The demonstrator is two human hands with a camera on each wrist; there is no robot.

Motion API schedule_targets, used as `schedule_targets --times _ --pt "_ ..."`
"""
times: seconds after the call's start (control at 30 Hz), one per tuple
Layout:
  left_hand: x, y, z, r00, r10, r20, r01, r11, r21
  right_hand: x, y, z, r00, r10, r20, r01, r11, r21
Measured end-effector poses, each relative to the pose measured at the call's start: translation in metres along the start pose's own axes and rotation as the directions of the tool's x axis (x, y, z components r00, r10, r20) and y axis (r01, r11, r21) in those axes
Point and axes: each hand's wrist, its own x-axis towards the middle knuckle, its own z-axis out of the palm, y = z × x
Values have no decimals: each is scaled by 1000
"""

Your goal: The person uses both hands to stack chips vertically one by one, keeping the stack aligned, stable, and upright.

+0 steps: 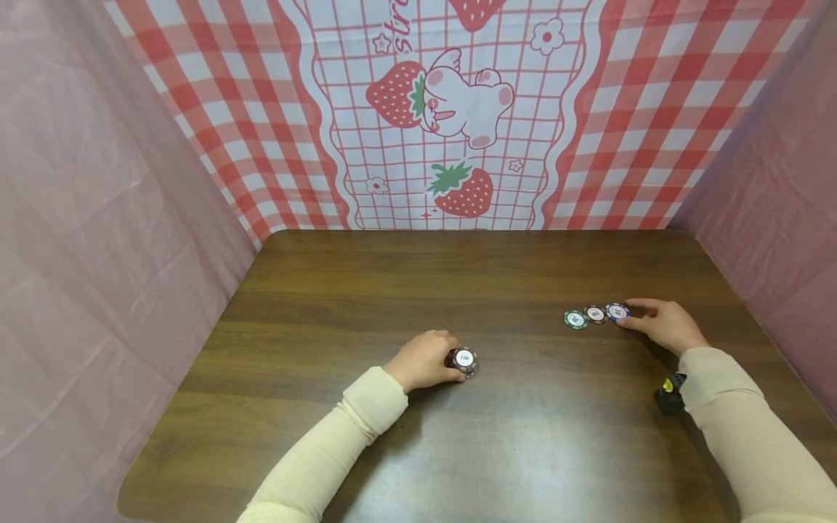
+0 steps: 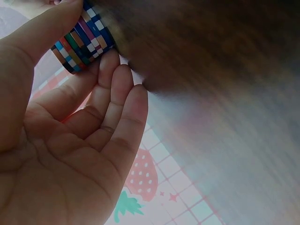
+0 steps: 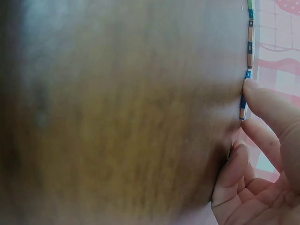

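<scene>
Near the middle of the table, my left hand holds a stack of poker chips between thumb and fingers; the top chip is dark with a white "100" centre. Colourful chip edges show along this stack in the left wrist view. At the right, my right hand pinches a blue poker chip by its edge, flat on the table. Beside it in a row lie a dark brown chip and a green chip, their edges close together.
The brown wooden table ends at a red-and-white checked cloth with strawberries. Pink curtains hang at both sides. A black device sits at the right wrist.
</scene>
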Motion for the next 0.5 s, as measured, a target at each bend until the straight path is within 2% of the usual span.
schedule_targets --times 0.5 --pt "0 0 1 1000 6 -5 -6 1000 6 1 1 3 999 -25 -27 25 1000 -6"
